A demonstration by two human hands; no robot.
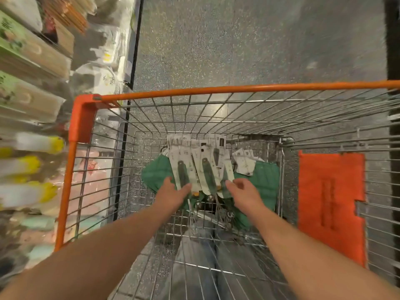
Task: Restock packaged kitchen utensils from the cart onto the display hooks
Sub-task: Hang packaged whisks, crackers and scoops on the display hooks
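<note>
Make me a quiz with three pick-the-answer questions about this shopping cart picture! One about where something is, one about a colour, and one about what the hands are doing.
1. Where do the packaged utensils lie?
A. On the shelves
B. In the cart, on the green cloth
C. On the floor

2. What colour is the cart's top rail?
A. Blue
B. Orange
C. Black

3. What are the two hands doing?
A. Hanging outside the cart
B. Pushing the cart by its rail
C. Reaching down to the near ends of the packs

Answers:
1 B: the white cards sit inside the wire cart on top of the green cloth.
2 B: the rail and its corner piece are bright orange.
3 C: the left hand and the right hand both have their fingertips at the packs' near ends.
</note>
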